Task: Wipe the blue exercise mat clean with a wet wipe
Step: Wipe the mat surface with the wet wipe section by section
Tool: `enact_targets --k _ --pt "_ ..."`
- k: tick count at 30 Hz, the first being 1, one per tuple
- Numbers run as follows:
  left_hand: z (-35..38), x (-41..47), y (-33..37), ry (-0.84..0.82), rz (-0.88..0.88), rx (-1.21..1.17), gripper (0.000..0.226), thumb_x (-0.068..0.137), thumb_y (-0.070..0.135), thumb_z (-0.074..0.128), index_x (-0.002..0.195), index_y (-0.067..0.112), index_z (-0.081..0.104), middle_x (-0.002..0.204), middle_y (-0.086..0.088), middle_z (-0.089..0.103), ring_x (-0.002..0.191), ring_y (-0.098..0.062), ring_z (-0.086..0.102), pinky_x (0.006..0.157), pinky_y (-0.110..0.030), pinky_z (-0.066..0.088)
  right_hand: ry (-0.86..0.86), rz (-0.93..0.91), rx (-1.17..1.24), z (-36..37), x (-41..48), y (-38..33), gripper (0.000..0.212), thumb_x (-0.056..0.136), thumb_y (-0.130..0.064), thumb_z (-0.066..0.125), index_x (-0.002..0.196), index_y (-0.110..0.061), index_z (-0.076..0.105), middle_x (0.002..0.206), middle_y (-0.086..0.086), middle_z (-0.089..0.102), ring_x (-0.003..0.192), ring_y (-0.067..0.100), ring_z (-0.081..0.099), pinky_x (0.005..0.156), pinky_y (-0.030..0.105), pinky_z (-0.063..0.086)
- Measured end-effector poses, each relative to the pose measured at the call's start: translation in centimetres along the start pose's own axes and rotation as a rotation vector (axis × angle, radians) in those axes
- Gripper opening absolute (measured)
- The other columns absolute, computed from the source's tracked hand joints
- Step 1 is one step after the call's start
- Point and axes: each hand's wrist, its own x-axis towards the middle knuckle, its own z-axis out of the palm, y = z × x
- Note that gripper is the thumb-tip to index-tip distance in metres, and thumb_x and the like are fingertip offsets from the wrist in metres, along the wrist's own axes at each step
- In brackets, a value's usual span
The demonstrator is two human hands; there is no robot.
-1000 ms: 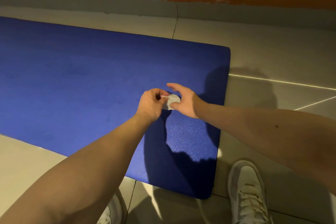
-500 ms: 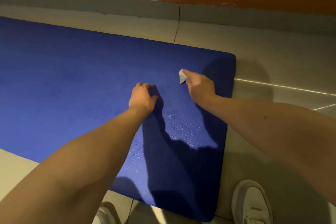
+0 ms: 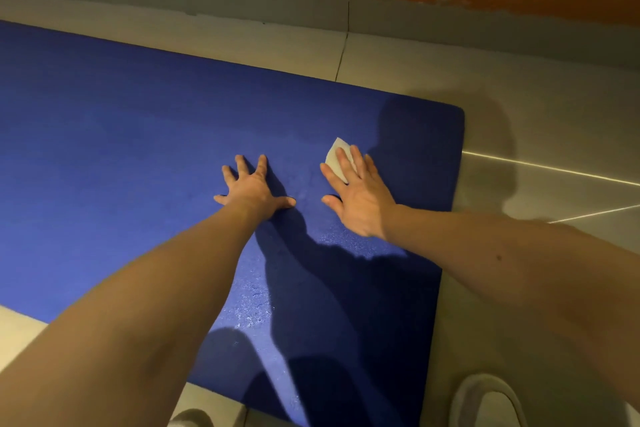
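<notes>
Wet wipe lies on the blue mat near its right short end, pressed under the right hand, fingers straight; left hand braces just beside, fingers spread; mat's long axis runs leftward.

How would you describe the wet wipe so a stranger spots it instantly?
Find the blue exercise mat on the tiled floor, then its right end. There the right hand presses flat on a small wet wipe, the only white thing on the mat.
</notes>
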Motion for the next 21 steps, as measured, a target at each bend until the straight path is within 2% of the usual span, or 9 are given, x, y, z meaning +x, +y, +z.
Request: enact_targets --k 5,9,11,16,19,21 --pt "-0.3 0.4 0.4 -0.027 -0.017 -0.006 0.123 0.071 0.07 0.075 0.157 0.042 -0.008 0.165 0.002 -0.023 0.151 -0.035 -0.02 0.111 -0.075 0.019 0.044 -0.058 0.057 -1.2 4.1 -2.0 0.072 0.109 -0.05 0.017 0.162 -0.006 -0.006 0.168 0.012 -0.02 0.155 0.03 -0.021 0.127 0.046 -0.005" --pt "-0.4 0.5 0.3 -0.033 -0.019 0.0 0.125 0.069 0.071 0.076 0.157 0.043 -0.009 0.164 0.003 -0.025 0.151 -0.034 -0.021 0.109 -0.076 0.021 0.031 -0.068 0.099 -2.5 7.2 -3.5 0.075 0.109 -0.052 0.02 0.161 -0.006 -0.008 0.168 0.01 -0.021 0.155 0.025 -0.021 0.127 0.042 -0.006" --pt "-0.4 0.6 0.2 -0.033 -0.013 0.005 0.125 0.069 0.071 0.076 0.157 0.043 -0.009 0.164 0.003 -0.024 0.151 -0.034 -0.021 0.109 -0.076 0.021 0.042 -0.06 0.098 -3.0 8.0 -2.1 0.075 0.109 -0.052 0.022 0.162 -0.007 -0.007 0.168 0.009 -0.021 0.155 0.023 -0.02 0.128 0.041 -0.006" --pt "-0.4 0.6 0.2 -0.029 -0.008 -0.001 0.126 0.068 0.07 0.077 0.157 0.043 -0.008 0.164 0.002 -0.024 0.151 -0.035 -0.021 0.109 -0.077 0.019 0.091 0.265 0.181 -4.4 8.0 5.2 0.074 0.109 -0.048 0.023 0.16 -0.004 -0.008 0.169 0.009 -0.018 0.156 0.024 -0.018 0.127 0.041 -0.006" --pt "-0.4 0.8 0.3 -0.027 -0.011 -0.012 0.126 0.068 0.069 0.077 0.157 0.043 -0.008 0.164 0.003 -0.025 0.151 -0.034 -0.021 0.11 -0.077 0.019 0.083 0.382 0.223 -4.9 9.2 4.2 0.073 0.11 -0.046 0.018 0.16 0.0 -0.008 0.169 0.013 -0.018 0.155 0.028 -0.02 0.127 0.043 -0.008" --pt "-0.4 0.9 0.3 -0.024 -0.012 -0.009 0.126 0.068 0.069 0.077 0.157 0.044 -0.008 0.164 0.003 -0.025 0.151 -0.034 -0.021 0.11 -0.077 0.019 0.086 0.374 0.25 -5.3 10.5 1.9 0.073 0.11 -0.045 0.018 0.159 0.002 -0.009 0.168 0.016 -0.019 0.154 0.03 -0.022 0.127 0.044 -0.009"
